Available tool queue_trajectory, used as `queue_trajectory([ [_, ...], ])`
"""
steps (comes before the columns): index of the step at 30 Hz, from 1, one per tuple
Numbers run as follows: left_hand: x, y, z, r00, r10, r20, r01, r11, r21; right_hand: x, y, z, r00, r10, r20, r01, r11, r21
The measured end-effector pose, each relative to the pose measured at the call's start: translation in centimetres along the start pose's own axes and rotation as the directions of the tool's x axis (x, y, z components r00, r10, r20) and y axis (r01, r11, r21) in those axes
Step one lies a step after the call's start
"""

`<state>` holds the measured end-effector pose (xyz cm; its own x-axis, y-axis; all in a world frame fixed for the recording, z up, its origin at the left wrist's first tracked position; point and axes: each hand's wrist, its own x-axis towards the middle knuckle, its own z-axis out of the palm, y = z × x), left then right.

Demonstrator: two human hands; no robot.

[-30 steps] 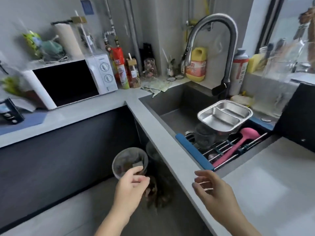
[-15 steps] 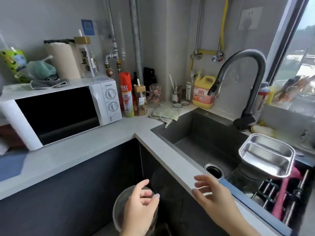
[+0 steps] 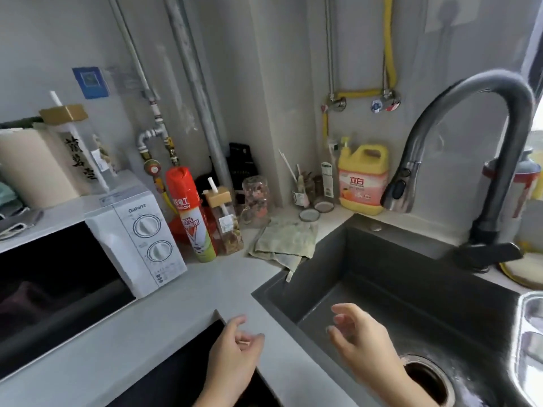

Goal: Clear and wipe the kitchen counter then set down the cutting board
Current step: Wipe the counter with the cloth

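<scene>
The grey kitchen counter (image 3: 223,286) bends around a corner beside a dark sink (image 3: 382,292). A crumpled pale green cloth (image 3: 283,240) lies on the counter at the sink's far left corner, one edge hanging into the basin. My left hand (image 3: 235,356) hovers over the counter's front edge, fingers loosely curled, holding nothing. My right hand (image 3: 364,345) is over the sink's left part, fingers spread and empty. No cutting board is in view.
A white microwave (image 3: 138,233) stands at the left. A red spray can (image 3: 189,212), a jar with a straw (image 3: 226,224), a glass (image 3: 254,201), small jars and a yellow detergent jug (image 3: 363,180) crowd the corner. The dark faucet (image 3: 482,160) arches over the sink; a steel tray (image 3: 531,342) sits at the right.
The view has swung up and left from the floor bin to the counter corner. Both hands have risen to counter height; the left has left the bin, which is out of sight.
</scene>
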<state>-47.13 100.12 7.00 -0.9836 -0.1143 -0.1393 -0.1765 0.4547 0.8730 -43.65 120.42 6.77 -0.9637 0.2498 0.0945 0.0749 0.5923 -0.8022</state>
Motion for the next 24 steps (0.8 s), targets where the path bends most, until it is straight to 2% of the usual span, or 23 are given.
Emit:
queue_trajectory([
  [6, 13.9, 4.2, 3.5, 0.999, 0.042, 0.014, -0.044, 0.975, 0.217, 7.2, -0.4, 1.4, 0.999, 0.049, -0.004, -0.049, 0.998, 0.031],
  [9, 21.0, 5.1, 4.8, 0.998, 0.063, -0.023, -0.053, 0.945, 0.322, 9.0, 0.3, 1.6, 0.997, 0.060, -0.043, -0.061, 0.998, -0.031],
  [13, 28.8, 4.6, 7.4, 0.999, -0.032, -0.039, 0.046, 0.897, 0.439, 10.7, 1.4, 1.2, 0.986, 0.109, -0.130, -0.118, 0.991, -0.065],
  [17, 32.1, 3.9, 10.2, 0.988, -0.080, -0.133, 0.139, 0.840, 0.525, 11.8, 2.6, 0.8, 0.973, 0.113, -0.200, -0.135, 0.986, -0.099],
  [20, 32.6, 4.1, 11.0, 0.993, -0.078, -0.092, 0.111, 0.885, 0.452, 11.7, 2.8, 0.8, 0.968, 0.135, -0.211, -0.156, 0.984, -0.086],
  [24, 30.1, 5.6, 11.4, 1.000, 0.024, -0.002, -0.024, 0.990, 0.141, 10.6, 2.7, 0.7, 0.960, 0.127, -0.251, -0.156, 0.983, -0.099],
])
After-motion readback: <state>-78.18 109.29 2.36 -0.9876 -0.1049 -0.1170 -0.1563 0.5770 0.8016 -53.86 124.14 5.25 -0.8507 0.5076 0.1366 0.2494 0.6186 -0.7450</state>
